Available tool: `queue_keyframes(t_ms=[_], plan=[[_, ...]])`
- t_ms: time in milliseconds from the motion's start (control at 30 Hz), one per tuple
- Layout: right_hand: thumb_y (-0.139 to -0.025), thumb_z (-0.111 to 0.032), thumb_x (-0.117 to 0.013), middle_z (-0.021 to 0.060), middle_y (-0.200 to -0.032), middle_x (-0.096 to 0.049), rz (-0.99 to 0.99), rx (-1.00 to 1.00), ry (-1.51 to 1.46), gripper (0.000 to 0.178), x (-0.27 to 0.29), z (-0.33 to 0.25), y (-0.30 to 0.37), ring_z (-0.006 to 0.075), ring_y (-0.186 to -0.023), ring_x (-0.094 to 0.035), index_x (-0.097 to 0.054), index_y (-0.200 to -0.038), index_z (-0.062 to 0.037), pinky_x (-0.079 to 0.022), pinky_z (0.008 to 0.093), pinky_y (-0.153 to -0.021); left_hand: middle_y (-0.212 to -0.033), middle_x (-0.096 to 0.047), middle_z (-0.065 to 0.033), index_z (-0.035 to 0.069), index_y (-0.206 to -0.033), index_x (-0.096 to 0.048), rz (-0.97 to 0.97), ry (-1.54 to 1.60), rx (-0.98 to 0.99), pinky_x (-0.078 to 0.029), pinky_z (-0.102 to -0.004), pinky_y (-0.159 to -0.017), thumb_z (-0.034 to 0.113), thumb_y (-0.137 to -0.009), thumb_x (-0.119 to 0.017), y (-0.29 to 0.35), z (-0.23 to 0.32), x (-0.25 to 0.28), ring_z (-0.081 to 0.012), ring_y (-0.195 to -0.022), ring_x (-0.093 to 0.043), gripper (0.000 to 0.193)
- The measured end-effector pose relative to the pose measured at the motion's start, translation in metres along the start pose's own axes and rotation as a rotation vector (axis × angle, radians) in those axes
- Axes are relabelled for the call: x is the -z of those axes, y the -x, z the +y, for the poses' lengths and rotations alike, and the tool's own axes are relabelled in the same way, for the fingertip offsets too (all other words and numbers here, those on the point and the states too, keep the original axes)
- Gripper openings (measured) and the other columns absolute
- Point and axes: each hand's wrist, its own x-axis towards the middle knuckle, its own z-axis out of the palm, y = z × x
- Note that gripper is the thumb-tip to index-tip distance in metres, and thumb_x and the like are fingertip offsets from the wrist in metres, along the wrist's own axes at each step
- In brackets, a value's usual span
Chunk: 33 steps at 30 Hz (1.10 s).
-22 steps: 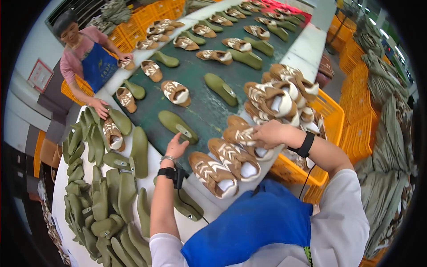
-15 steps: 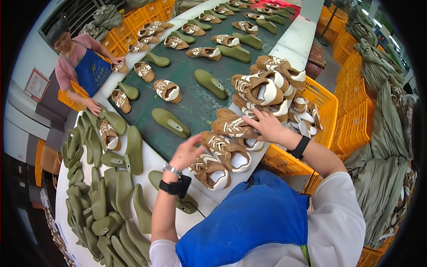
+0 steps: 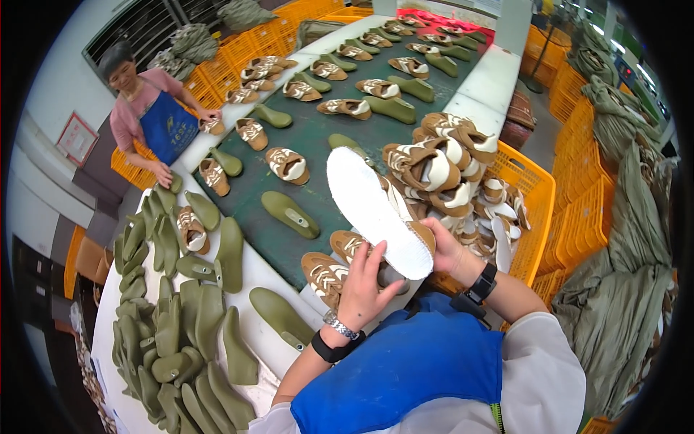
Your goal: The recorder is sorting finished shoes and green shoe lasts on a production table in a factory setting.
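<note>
A brown and white shoe upper [image 3: 372, 210] is tilted up in front of me, its flat white stitched underside turned toward me. My right hand [image 3: 450, 252] grips it at the brown end, with fingers partly hidden behind it. My left hand [image 3: 365, 289] is at the lower edge, fingers stretched out and thumb apart, seeming to touch the white underside. Beneath and beside my left hand, more brown uppers [image 3: 323, 277] with white laces lie at the table's near edge. A pile of similar uppers [image 3: 426, 165] stands just beyond the held one.
Green shoe lasts [image 3: 206, 318] are heaped on the white table at left. Lasts and uppers stand in rows on the dark green belt [image 3: 249, 192]. A yellow crate [image 3: 541, 192] of uppers is at my right. Across the belt, a co-worker in a blue apron [image 3: 170, 134] handles lasts and an upper.
My right hand has lifted an upper from the near row and turned its white underside toward me. My left hand has moved right to its edge. The whole view has shifted slightly.
</note>
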Motion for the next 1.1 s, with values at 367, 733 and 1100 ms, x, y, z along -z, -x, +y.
queue_keyframes(t_ms=[367,733,1100], plan=[[-0.088,-0.016,-0.051,0.0257,-0.130,-0.036,-0.025,0.436,1.312,0.052,-0.055,0.062,-0.067,0.0305,-0.125,-0.032,-0.029,-0.133,-0.0023,-0.028,0.0363,-0.101,-0.131,-0.033,-0.0172,0.000,-0.137,-0.002,0.269,0.911,0.659,-0.035,-0.0323,-0.096,0.025,-0.072,-0.073,0.024,-0.044,0.014,-0.0233,-0.118,-0.038,0.100],[-0.084,-0.012,-0.055,0.0174,-0.120,-0.049,0.036,0.271,1.416,0.038,-0.053,0.037,-0.071,0.0227,-0.107,-0.052,-0.047,-0.120,-0.0020,-0.043,0.0303,-0.086,-0.116,-0.048,-0.0086,0.011,-0.118,-0.038,0.659,1.534,0.913,-0.043,-0.0481,-0.085,0.021,-0.081,-0.057,0.031,-0.215,0.050,-0.0267,-0.106,-0.049,0.042],[-0.086,-0.006,-0.052,0.0059,-0.088,-0.061,0.628,0.360,1.237,0.023,0.012,0.009,0.009,0.0116,-0.077,-0.058,-0.054,-0.107,0.0035,-0.047,0.0231,-0.069,-0.137,-0.020,-0.0167,0.015,-0.135,-0.024,1.019,1.292,1.288,-0.036,-0.0579,-0.091,0.023,-0.087,-0.051,0.001,-0.388,0.053,-0.0442,-0.121,-0.026,0.056]])
